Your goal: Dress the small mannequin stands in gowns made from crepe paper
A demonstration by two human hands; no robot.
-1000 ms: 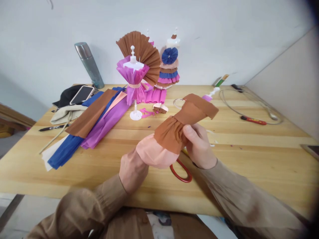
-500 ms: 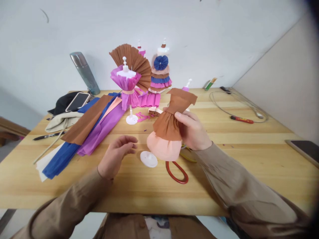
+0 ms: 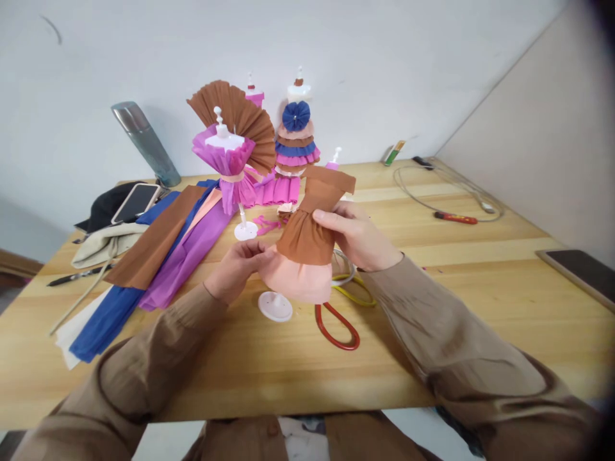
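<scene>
A small paper dress [image 3: 310,240], brown above with a pale pink lower tier, is held tilted over the table. My right hand [image 3: 360,234] grips it at the waist, thumb in front and fingers behind. With thumb and fingertips, my left hand [image 3: 240,266] pinches the left edge of its pink skirt. Below the skirt lies a round white stand base [image 3: 275,307]. Scissors with red handles [image 3: 339,326] and a yellow handle [image 3: 358,291] are partly hidden under the dress.
Mini dress forms in purple paper [image 3: 230,153] and tiered ruffles [image 3: 295,147] stand at the back. Crepe paper strips [image 3: 158,246], a phone [image 3: 137,203] and a flask [image 3: 147,144] lie or stand left. Cable [image 3: 451,179], red-handled tool [image 3: 455,218] and another phone [image 3: 581,272] are right.
My left hand has moved up and right from beside the dress and taken hold of its pink skirt edge. My right hand still grips the waist. The whole view has shifted slightly.
</scene>
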